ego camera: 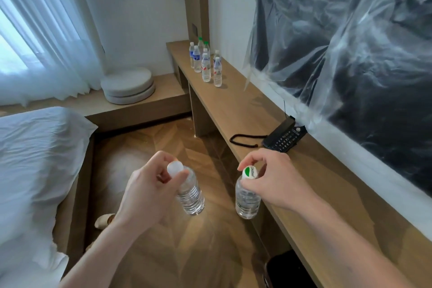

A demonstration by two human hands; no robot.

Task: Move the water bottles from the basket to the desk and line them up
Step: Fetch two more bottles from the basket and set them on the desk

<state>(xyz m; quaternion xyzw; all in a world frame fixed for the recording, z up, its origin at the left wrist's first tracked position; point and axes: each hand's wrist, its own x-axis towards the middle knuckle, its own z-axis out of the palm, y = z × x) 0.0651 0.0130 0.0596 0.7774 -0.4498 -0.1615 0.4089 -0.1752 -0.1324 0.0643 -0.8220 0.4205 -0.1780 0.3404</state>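
Now both hands' fingers (181,174) pinch bottle caps (250,172) from above

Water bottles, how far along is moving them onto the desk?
Done: a cluster of clear plastic water bottles stands at the far end of the long wooden desk. In hand: the left hand holds a white-capped bottle, the right hand a green-and-white-capped bottle. Left: setting both down; the basket isn't visible.

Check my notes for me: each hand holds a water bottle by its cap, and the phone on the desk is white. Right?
Not quite. In the head view the phone on the desk is black. The left hand and right hand do each hold a water bottle by its cap.
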